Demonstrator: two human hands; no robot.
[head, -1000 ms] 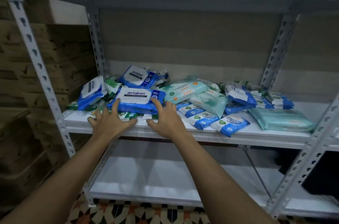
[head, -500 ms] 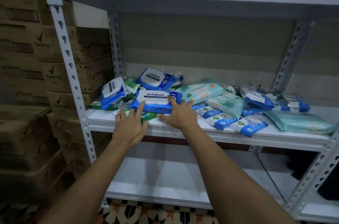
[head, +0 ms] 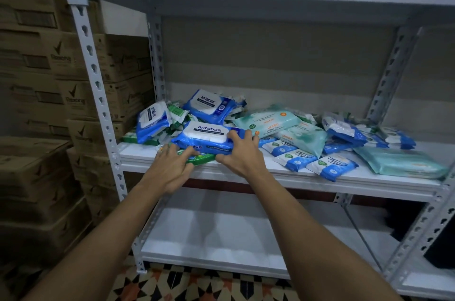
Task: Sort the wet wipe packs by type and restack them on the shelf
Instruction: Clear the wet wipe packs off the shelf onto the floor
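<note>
Head view: a blue antabax wipe pack (head: pixel 205 139) is gripped at the front edge of the white shelf board (head: pixel 283 175), near its left end. The right hand (head: pixel 240 153) is curled over the pack's right end; the left hand (head: pixel 172 167) is held at its lower left, fingers also touching a green pack (head: pixel 200 159). Mint packs (head: pixel 267 119) and small blue packs (head: pixel 331 167) are heaped rightward. Bare board is seen along the front edge. Cardboard cartons (head: pixel 37 93) are stacked beyond the left upright (head: pixel 98 93).

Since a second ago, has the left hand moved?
Yes. The left hand slid right along the shelf edge, under the blue pack.
</note>
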